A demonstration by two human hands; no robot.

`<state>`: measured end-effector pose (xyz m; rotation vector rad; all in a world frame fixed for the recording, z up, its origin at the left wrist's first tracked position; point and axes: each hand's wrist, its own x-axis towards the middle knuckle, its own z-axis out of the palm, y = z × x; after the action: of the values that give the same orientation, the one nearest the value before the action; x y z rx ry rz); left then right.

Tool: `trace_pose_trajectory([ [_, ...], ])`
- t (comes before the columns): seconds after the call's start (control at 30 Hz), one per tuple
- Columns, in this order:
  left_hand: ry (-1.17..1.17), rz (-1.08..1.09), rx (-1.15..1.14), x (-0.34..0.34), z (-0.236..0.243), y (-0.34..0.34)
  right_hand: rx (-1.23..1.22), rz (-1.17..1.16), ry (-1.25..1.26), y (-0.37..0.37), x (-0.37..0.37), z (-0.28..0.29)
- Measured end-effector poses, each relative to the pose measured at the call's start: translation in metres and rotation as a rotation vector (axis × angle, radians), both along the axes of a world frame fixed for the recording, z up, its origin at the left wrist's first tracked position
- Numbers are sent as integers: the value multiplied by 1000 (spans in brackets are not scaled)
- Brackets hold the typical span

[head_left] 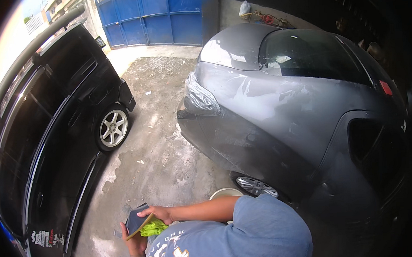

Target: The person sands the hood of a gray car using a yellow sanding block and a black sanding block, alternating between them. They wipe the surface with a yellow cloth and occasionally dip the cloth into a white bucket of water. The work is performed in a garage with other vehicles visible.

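Right hand (159, 213) pinches the dark sheet (135, 221) by its upper end, left hand (135, 242) holds its lower end; there it sits, between both hands, lime-green cloth (153, 228) just below the right.

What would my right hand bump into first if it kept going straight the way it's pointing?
Your right hand would meet the dark sheet first; its fingertips already seem to touch it. Beyond that, the black van looks roughly in line, but depth is unclear.
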<state>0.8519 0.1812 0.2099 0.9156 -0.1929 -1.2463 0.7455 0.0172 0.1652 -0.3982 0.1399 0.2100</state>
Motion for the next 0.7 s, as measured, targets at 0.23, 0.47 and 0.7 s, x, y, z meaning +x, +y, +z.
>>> trace_pose_trajectory([
  [0.23, -418, -670, 53, 42, -17, -101, 259, -524, -75, -68, -4, -30],
  [0.47, -769, -1134, 34, 65, -100, -258, 30, -1347, 212, -93, -39, -118],
  [0.7, -1009, -1526, -363, 42, -85, -328, 457, -2104, 719, 17, -85, -217],
])
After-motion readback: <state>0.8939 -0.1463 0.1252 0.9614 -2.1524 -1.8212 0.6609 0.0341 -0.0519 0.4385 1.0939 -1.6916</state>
